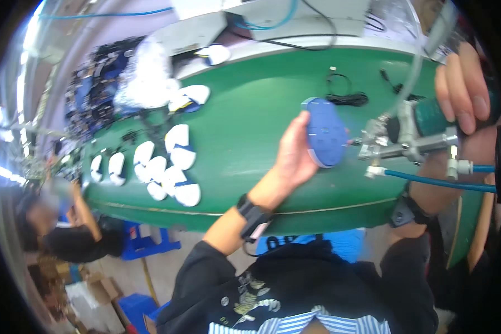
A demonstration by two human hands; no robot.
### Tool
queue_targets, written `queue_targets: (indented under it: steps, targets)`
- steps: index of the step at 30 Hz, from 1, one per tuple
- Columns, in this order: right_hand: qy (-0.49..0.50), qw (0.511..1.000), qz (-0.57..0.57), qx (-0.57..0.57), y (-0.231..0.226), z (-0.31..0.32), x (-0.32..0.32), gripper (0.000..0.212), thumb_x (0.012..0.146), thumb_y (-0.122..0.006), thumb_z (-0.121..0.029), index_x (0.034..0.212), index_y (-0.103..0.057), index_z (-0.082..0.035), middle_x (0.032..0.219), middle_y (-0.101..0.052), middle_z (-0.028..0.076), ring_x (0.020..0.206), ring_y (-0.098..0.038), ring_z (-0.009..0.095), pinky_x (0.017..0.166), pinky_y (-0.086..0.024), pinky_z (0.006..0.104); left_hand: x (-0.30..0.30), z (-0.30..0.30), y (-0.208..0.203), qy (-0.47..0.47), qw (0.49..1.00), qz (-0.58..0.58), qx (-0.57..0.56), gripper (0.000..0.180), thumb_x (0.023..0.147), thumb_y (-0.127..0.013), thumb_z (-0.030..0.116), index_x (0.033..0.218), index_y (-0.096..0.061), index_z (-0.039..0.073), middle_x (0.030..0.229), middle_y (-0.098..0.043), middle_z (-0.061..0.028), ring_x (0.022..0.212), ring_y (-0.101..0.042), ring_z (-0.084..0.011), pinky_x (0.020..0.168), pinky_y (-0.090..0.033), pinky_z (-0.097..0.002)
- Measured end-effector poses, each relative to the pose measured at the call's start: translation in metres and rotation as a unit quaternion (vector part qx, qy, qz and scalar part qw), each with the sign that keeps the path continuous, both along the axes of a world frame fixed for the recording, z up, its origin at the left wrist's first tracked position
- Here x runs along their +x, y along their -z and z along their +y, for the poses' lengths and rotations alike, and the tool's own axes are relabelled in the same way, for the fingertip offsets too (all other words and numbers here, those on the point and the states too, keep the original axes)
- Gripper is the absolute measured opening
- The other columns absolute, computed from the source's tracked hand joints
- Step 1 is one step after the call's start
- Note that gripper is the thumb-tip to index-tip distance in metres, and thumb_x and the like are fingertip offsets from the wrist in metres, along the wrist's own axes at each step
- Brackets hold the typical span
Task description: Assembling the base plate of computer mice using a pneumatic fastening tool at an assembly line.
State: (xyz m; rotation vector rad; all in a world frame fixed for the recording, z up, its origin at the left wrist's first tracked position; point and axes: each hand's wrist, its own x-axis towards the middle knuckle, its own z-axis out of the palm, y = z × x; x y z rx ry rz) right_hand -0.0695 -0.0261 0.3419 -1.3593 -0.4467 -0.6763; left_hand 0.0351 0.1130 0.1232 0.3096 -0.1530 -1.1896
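Observation:
My left hand [296,153] is closed round the edge of a blue, oval, flat-faced housing [327,133] with small slots, held up above the green table. At the right, the fingers of my right hand [463,89] wrap over the green body of a powered driver tool [428,118]. Its metal front end [381,139] points left at the housing. The tip is close to the housing's right edge; whether it touches cannot be made out. Several white and blue shells [178,147] lie in a loose group at the left of the table.
A coiled black cable [348,99] lies at the back of the green table [250,122]. Clear plastic bags [147,78] and a pile of dark parts [94,83] stand at the back left. Blue air hoses [440,181] run off right. Another person [72,234] sits at the far left.

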Motion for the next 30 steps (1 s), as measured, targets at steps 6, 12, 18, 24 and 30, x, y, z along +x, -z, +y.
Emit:
queue_targets:
  steps: [6,12,18,24,30]
  targets:
    - [-0.098,0.992,0.029,0.072,0.013,0.006,0.016,0.032,0.093,-0.070,-0.036,0.080,-0.049,-0.015,0.068,-0.046,-0.005,0.060,-0.044,0.005,0.065,-0.042,0.0182,0.004,0.007,-0.007,0.022,0.997,0.069,0.015,0.065,0.098,-0.052,0.061,0.135,-0.050,0.009,0.132,-0.057,-0.0252,0.123,-0.058,-0.0415,0.104,-0.050,-0.0590]
    - [-0.092,0.990,0.043,0.096,0.013,0.008,0.021,0.035,0.090,-0.075,-0.034,0.075,-0.048,-0.016,0.066,-0.047,-0.005,0.059,-0.045,0.005,0.064,-0.042,0.0177,0.007,0.008,-0.005,-0.012,0.994,0.105,-0.015,0.058,0.099,-0.051,0.060,0.124,-0.053,0.008,0.112,-0.062,-0.0189,0.100,-0.066,-0.0312,0.094,-0.058,-0.0521]
    - [-0.056,0.993,0.051,0.095,0.006,-0.002,0.018,0.034,0.089,-0.076,-0.031,0.074,-0.049,-0.016,0.064,-0.048,-0.005,0.058,-0.046,0.005,0.064,-0.041,0.0175,0.008,0.008,-0.004,-0.016,0.997,0.074,-0.008,0.064,0.097,-0.051,0.058,0.129,-0.051,0.003,0.112,-0.061,-0.0185,0.100,-0.065,-0.0274,0.096,-0.056,-0.0467]
    - [0.030,0.992,0.050,0.113,-0.008,-0.002,0.011,0.032,0.089,-0.076,-0.028,0.073,-0.051,-0.016,0.063,-0.050,-0.005,0.057,-0.047,0.005,0.063,-0.041,0.0173,0.007,0.014,-0.012,-0.027,0.997,0.070,0.011,0.063,0.097,-0.050,0.058,0.129,-0.053,0.004,0.112,-0.064,-0.0177,0.101,-0.066,-0.0262,0.097,-0.056,-0.0472]
    - [-0.044,0.995,0.068,0.049,0.006,0.000,0.019,0.025,0.087,-0.076,-0.027,0.075,-0.058,-0.015,0.069,-0.058,-0.003,0.061,-0.054,0.008,0.063,-0.045,0.0217,0.007,0.016,-0.015,-0.023,0.996,0.082,-0.001,0.063,0.097,-0.049,0.059,0.128,-0.054,0.004,0.112,-0.064,-0.0172,0.102,-0.065,-0.0251,0.094,-0.058,-0.0462]
